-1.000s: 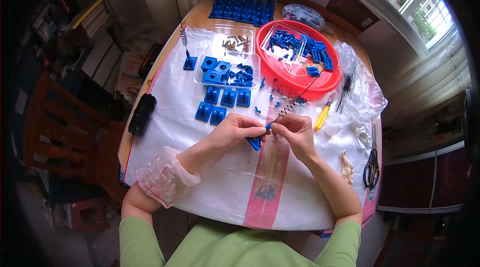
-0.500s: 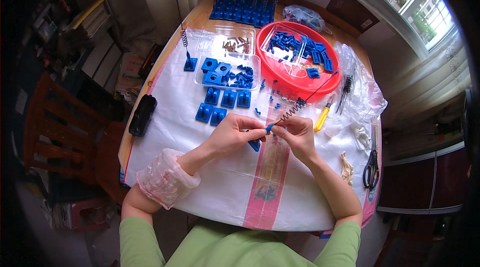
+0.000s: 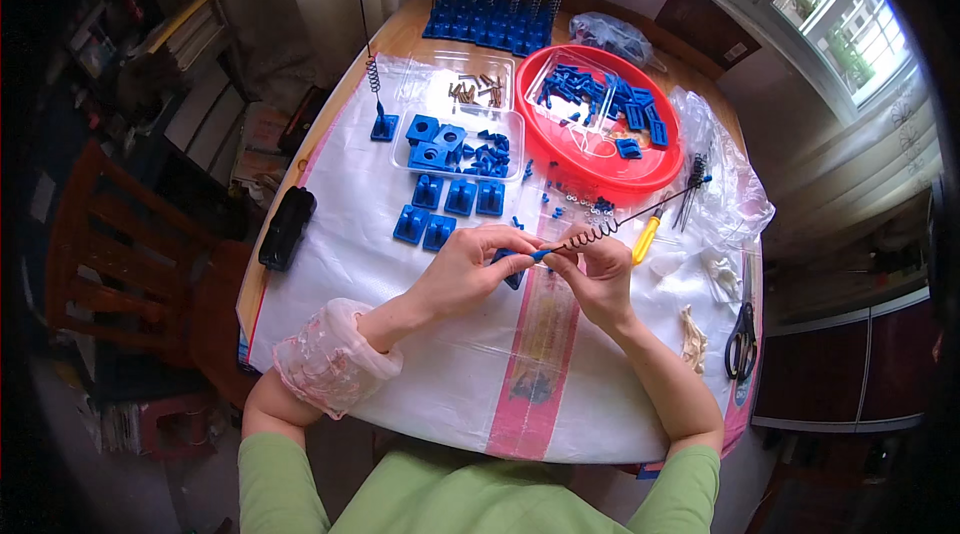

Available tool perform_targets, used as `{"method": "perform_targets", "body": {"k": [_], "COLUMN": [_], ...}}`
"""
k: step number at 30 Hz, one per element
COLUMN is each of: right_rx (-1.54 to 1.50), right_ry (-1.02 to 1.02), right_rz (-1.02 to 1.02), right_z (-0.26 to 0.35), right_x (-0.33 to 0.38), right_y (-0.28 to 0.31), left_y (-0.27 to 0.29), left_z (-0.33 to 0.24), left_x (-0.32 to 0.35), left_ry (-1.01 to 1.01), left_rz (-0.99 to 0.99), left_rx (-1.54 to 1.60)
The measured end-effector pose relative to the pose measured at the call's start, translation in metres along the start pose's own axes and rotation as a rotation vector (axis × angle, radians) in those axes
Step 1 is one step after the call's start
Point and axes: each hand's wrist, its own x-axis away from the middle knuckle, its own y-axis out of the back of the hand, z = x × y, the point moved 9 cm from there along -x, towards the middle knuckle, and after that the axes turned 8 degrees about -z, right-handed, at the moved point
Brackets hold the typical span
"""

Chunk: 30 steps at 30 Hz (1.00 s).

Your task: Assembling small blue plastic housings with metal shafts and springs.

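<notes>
Over the middle of the table, my left hand (image 3: 470, 272) pinches a small blue plastic base piece (image 3: 514, 280), mostly hidden by the fingers. My right hand (image 3: 600, 284) is closed on the lower end of a black spring rod (image 3: 640, 217), where a blue stem (image 3: 541, 254) shows between both thumbs. The coiled part lies above the right fingers, and the thin rod slants up to the right with a blue tip. Several blue square bases (image 3: 411, 224) sit on the cloth beyond my left hand. Whether stem and base are joined is hidden.
A clear box (image 3: 456, 170) holds blue parts; another (image 3: 430, 82) holds brass-coloured pins. Behind stand a red basin (image 3: 600, 174) with blue pieces and rows of finished spring rods (image 3: 490, 29). A yellow screwdriver (image 3: 645, 240), scissors (image 3: 741, 342) and a black case (image 3: 287, 228) lie at the sides.
The spring rod has swung lower to the right, so its blue tip sits farther right and nearer me. Both hands stay together at nearly the same place, still gripping.
</notes>
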Motion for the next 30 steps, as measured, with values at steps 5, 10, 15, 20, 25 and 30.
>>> {"method": "perform_targets", "body": {"k": [5,10,15,20,25,30], "right_rx": [0.032,0.063,0.049,0.037,0.013,0.042], "right_ry": [0.075,0.078,0.087,0.098,0.078,0.088], "right_rz": [-0.06,-0.074,-0.096,-0.114,-0.113,-0.109], "right_z": [0.005,0.006,0.001,0.002,0.0,0.001], "right_x": [0.001,0.002,0.002,0.001,0.002,0.002], "right_y": [0.003,0.005,0.009,0.009,0.009,0.008], "left_y": [-0.006,-0.009,-0.008,0.0,-0.002,-0.002], "left_z": [0.005,0.013,0.017,0.013,0.014,0.016], "left_x": [0.001,0.003,0.003,0.001,0.001,0.002], "left_ry": [0.023,0.155,0.147,0.096,0.078,0.026], "left_rz": [0.049,0.055,0.002,-0.114,-0.118,-0.116], "left_rx": [0.041,0.095,0.191,0.265,0.259,0.217]}}
